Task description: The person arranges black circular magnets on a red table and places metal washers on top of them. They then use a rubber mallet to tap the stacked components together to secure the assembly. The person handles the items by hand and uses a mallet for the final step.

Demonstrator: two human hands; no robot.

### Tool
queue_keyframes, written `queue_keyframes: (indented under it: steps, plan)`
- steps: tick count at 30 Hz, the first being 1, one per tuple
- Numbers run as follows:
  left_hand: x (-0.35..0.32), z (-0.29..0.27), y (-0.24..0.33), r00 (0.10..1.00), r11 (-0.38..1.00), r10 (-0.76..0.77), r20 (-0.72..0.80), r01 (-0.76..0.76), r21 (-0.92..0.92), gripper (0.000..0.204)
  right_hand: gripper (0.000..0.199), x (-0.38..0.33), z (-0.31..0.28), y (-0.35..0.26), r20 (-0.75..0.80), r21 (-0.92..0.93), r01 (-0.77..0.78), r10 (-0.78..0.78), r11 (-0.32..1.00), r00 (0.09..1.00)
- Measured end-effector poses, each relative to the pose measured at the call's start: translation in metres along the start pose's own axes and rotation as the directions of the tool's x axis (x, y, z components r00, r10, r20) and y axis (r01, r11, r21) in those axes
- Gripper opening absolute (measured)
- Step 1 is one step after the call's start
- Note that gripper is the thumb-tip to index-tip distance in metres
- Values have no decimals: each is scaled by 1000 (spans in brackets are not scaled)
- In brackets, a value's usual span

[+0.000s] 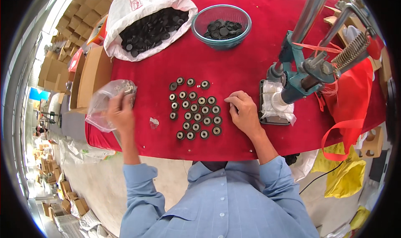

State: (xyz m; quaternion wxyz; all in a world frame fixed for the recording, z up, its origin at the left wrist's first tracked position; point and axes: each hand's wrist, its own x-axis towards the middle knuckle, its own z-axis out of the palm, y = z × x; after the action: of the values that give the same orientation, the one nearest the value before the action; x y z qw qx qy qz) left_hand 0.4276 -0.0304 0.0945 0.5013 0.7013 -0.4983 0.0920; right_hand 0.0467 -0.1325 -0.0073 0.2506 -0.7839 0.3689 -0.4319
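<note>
Hands at rest over rows of small black round parts with pale centres [195,108] on a red cloth-covered table [234,67].

Left hand [120,112] was blurred; its fingers were curled into the mouth of a clear crumpled plastic bag [106,102] at the table's left edge, though what they gripped could not be told. Left forearm rose steeply from the blue sleeve. Right hand [243,112] lay knuckles-up on the cloth, fingers loosely curled, fingertips just beside the right end of the parts rows; whether it pinched a part could not be told. A teal hand-lever press [300,71] stood just right of that hand. A glass bowl [221,26] and a white sack [150,25] of black discs sat at the far edge.
</note>
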Motion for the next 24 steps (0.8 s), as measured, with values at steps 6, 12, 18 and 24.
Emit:
queue_keyframes:
  steps: [6,12,18,24]
  plan:
    - [-16,91,-5,948,984,150,281,-170,49,17,22,1,1,-5,6,37,-9,9,999,1000]
    - [-23,106,-22,911,985,170,376,-166,-44,16,18,1,2,-2,0,12,13,-13,1000,1000]
    - [-31,105,-26,896,976,216,389,-204,-71,19,19,1,1,-5,8,5,8,-8,1000,1000]
    - [-28,103,-14,853,970,233,467,-241,-42,24,19,2,-1,-3,4,12,2,-2,1000,1000]
